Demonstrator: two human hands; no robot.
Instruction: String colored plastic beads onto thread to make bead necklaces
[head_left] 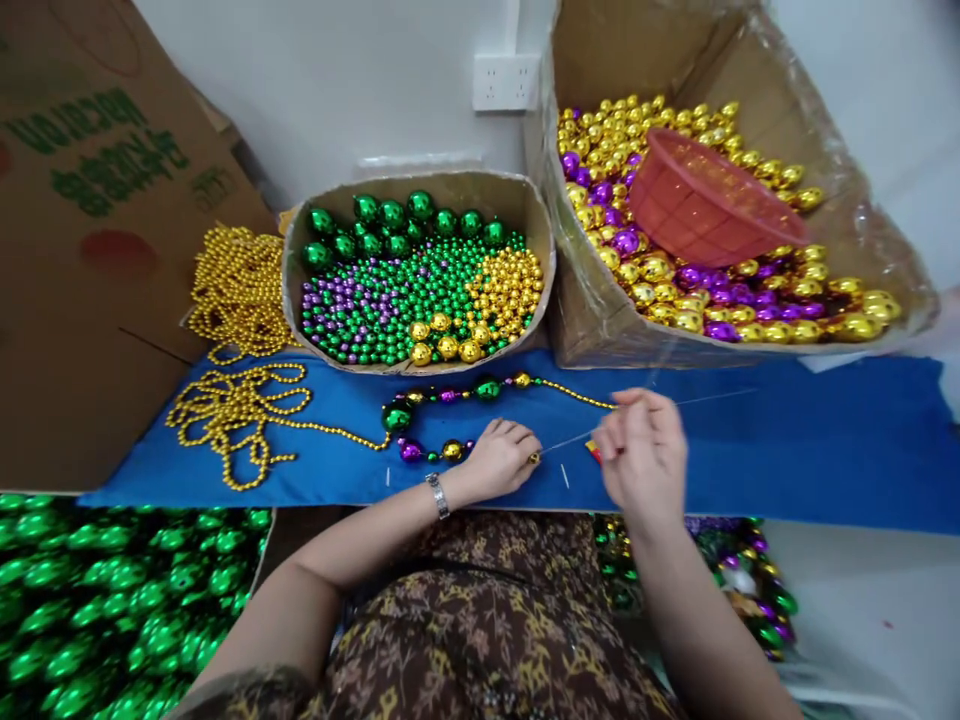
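Observation:
My left hand [501, 457] rests curled on the blue cloth [787, 440], fingers pinched on a small gold bead at the end of a part-strung necklace [442, 395] of green, purple and gold beads. My right hand [641, 450] is closed just to the right, pinching a thin clear thread [705, 398] that runs between the hands and off to the right. Something small and red-yellow shows under its fingers.
A cardboard tray [420, 275] of loose green, purple and gold beads stands behind the necklace. A big lined box [720, 250] with gold and purple balls and a red basket [705, 205] is at right. Gold bead chains [236, 350] lie left; green balls [112, 600] below.

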